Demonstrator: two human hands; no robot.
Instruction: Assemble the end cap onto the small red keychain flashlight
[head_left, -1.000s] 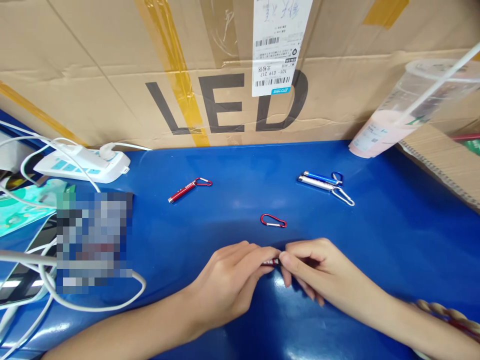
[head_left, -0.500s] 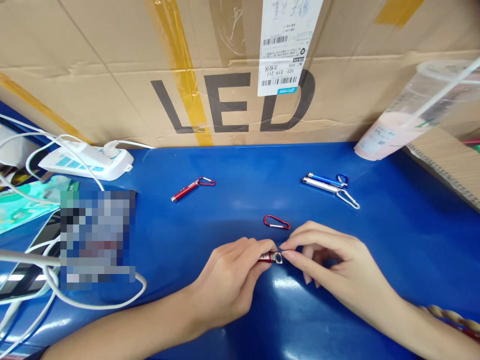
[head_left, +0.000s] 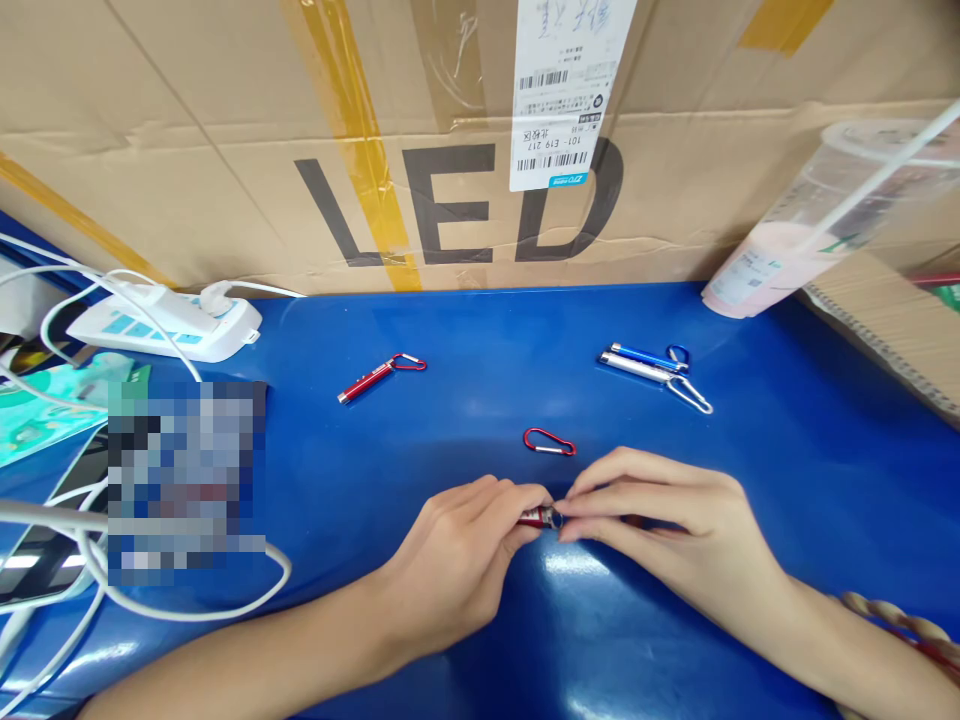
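Observation:
My left hand (head_left: 469, 545) is closed round a small red penlight (head_left: 532, 516), whose silver end points right. Most of its body is hidden by my fingers. The fingers of my right hand (head_left: 664, 530) are pinched together right at that silver end, where a small ring-like metal edge shows. What exactly they hold there is too small to make out. Just beyond both hands a loose red carabiner (head_left: 550, 442) lies on the blue table (head_left: 457, 400).
Farther left lies another red penlight (head_left: 367, 382) with its carabiner. Silver (head_left: 634, 367) and blue penlights (head_left: 649, 357) lie at the right. A large cardboard box (head_left: 247, 200) stands behind. A drink cup (head_left: 757, 265), a white power strip (head_left: 172, 325) and cables (head_left: 202, 612) flank the table.
My right fingers have come closer together and press against the penlight's silver end, covering more of it. My left hand keeps its hold. The view has shifted slightly.

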